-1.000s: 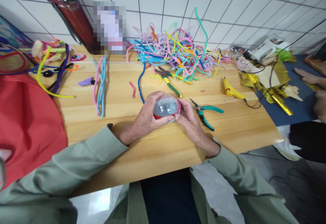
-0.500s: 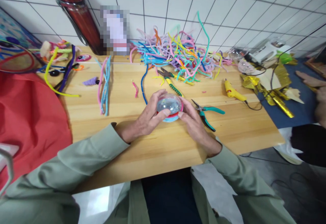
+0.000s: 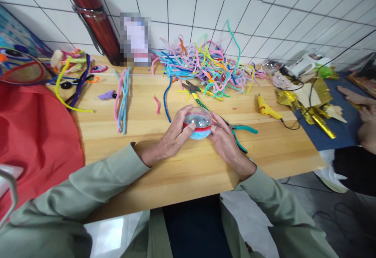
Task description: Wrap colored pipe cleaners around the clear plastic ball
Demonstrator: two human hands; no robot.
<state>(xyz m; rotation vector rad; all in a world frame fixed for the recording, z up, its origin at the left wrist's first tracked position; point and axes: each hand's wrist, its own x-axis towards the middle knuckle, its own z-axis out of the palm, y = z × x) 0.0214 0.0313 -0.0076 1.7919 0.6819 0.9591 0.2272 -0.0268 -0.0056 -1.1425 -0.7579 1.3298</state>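
Note:
A clear plastic ball [image 3: 200, 121] with a red band round its middle and blue fuzzy stuff in its lower half is held just above the wooden table [image 3: 188, 164]. My left hand [image 3: 173, 136] grips its left side, fingers curled round it. My right hand [image 3: 223, 139] presses on its right side, fingers closed against it. Teal-handled pliers [image 3: 242, 130] lie just right of my right hand. Behind the ball lie green-and-yellow-handled pliers [image 3: 199, 100].
A big heap of coloured pipe cleaners [image 3: 205, 64] sits at the back. A yellow glue gun [image 3: 267, 109] lies to the right, gold foil [image 3: 311, 105] beyond it. Another person's hand [image 3: 357, 99] shows at the far right. Red cloth [image 3: 32, 132] covers the left; a red flask [image 3: 94, 19] leans on the wall.
The ball has turned in my hands: the blue lower half now shows more below the red band. My view has shifted slightly; both hands keep their grip.

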